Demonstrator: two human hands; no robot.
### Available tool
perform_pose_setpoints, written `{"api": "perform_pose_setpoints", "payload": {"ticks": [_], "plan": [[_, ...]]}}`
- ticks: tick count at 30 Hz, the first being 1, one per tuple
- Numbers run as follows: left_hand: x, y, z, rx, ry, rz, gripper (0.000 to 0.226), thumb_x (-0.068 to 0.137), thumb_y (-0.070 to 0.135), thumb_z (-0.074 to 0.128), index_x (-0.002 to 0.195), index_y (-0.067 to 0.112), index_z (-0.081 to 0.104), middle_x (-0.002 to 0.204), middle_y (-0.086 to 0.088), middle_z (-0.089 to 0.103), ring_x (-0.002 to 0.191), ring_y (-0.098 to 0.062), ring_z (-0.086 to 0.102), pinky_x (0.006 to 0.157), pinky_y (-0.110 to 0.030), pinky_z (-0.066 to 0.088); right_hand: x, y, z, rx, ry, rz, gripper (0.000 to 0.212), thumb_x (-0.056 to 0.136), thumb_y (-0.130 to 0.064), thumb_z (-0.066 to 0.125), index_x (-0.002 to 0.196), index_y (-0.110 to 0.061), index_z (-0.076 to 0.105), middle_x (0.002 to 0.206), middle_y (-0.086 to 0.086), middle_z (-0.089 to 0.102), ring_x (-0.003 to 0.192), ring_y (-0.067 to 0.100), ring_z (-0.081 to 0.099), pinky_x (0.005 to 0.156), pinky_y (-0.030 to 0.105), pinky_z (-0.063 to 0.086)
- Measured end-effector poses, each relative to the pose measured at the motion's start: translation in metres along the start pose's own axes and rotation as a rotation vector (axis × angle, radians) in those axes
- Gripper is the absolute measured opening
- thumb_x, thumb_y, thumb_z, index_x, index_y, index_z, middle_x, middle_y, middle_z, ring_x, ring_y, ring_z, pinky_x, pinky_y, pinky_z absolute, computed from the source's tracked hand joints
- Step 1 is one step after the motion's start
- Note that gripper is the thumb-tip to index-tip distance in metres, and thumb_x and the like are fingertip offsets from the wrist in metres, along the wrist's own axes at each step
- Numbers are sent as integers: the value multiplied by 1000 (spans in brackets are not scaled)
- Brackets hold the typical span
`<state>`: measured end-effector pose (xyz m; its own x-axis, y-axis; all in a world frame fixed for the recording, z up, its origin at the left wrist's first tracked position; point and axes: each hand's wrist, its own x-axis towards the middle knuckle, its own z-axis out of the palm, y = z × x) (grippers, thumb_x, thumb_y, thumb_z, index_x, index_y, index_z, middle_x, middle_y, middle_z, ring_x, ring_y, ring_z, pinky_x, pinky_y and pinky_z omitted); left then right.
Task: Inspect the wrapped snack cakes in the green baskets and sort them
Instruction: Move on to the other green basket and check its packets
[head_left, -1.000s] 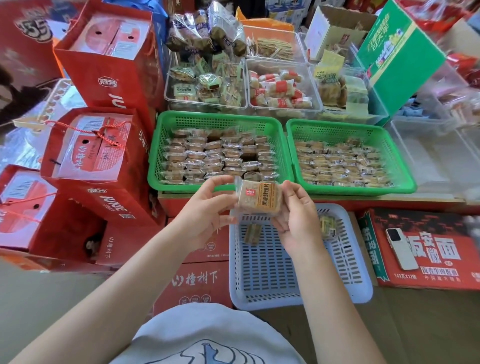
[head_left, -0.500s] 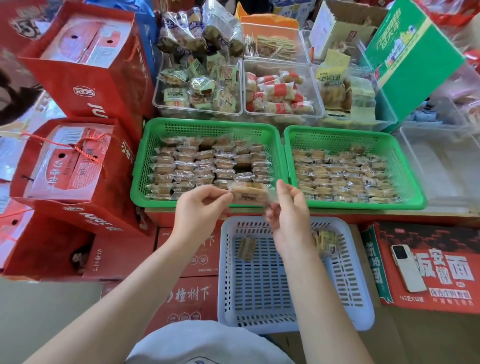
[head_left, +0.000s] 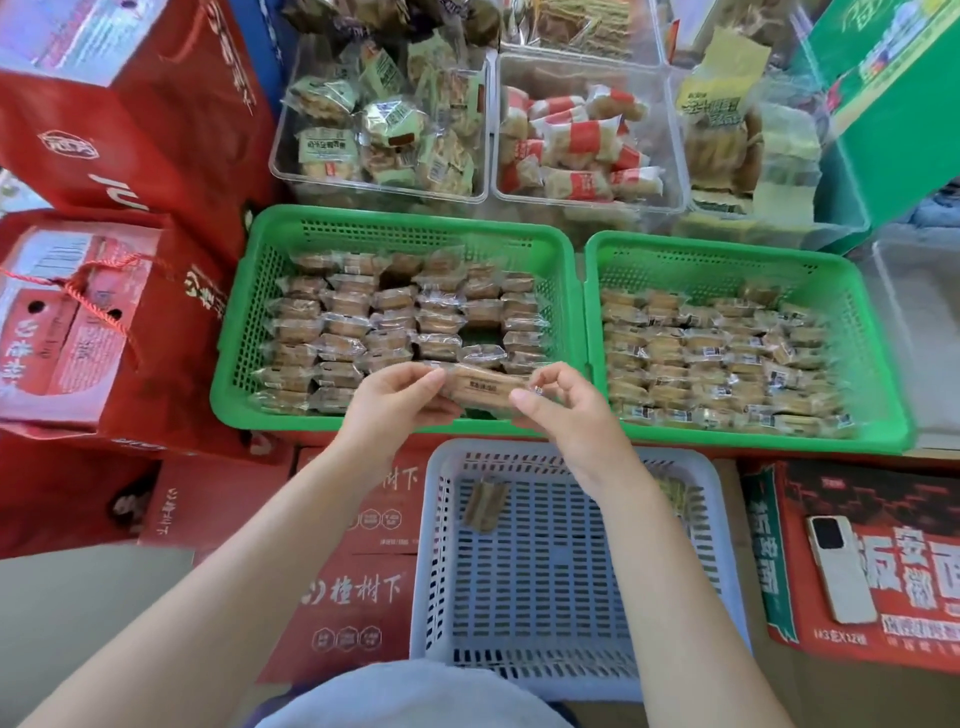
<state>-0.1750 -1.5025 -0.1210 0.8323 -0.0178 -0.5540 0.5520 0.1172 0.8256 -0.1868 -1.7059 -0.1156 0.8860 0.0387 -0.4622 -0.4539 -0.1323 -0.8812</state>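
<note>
Pinching one wrapped snack cake (head_left: 480, 391) by its two ends, the left hand (head_left: 396, 402) and the right hand (head_left: 563, 410) hold it level over the near rim of the left green basket (head_left: 244, 332); thumb and fingers of each hand curl onto the clear wrapper. That basket is packed with rows of similar wrapped cakes, and the right green basket (head_left: 878, 364), touching it side by side, carries another full layer. Just below the hands sits a white slotted basket (head_left: 545, 587) with one small brown cake (head_left: 485, 506) lying near its far left corner. Red gift boxes (head_left: 104, 322) stand to the left, clear tubs of other packaged snacks (head_left: 384, 130) lie behind the green baskets, and a phone (head_left: 839, 569) rests on a red carton (head_left: 904, 571) at the right.
</note>
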Motion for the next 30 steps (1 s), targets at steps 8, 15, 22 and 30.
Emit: {"api": "perform_pose_setpoints", "payload": {"ticks": [8,15,22,30], "plan": [[71,-24,-8,1227,-28,342,55,105,41,44,156,24,33,165,-4,24,153,-23,16,123,-42,15,81,-24,-2,-100,288,5,27,79,-42,75,91,-22,61,106,0,67,94,25,70,89,46,55],[92,-39,-12,1501,-96,309,66,105,53,26,162,26,8,170,-1,-6,156,-20,-12,125,-48,-6,126,-10,31,-902,339,-204,23,91,-39,65,88,-20,52,97,2,50,88,23,50,64,32,41],[114,-33,-12,1548,-132,334,69,105,54,25,162,18,7,170,-3,-4,156,-21,-12,125,-50,-5,150,20,52,-1261,231,-248,31,95,-44,61,109,-16,64,119,13,51,110,30,50,85,44,50],[119,-35,-3,1570,-186,463,64,105,52,26,161,33,3,169,-4,-15,154,-27,-18,123,-52,-8,171,7,40,-1095,371,-370,19,96,-9,55,110,-5,68,105,12,59,101,30,54,78,42,50]]}}
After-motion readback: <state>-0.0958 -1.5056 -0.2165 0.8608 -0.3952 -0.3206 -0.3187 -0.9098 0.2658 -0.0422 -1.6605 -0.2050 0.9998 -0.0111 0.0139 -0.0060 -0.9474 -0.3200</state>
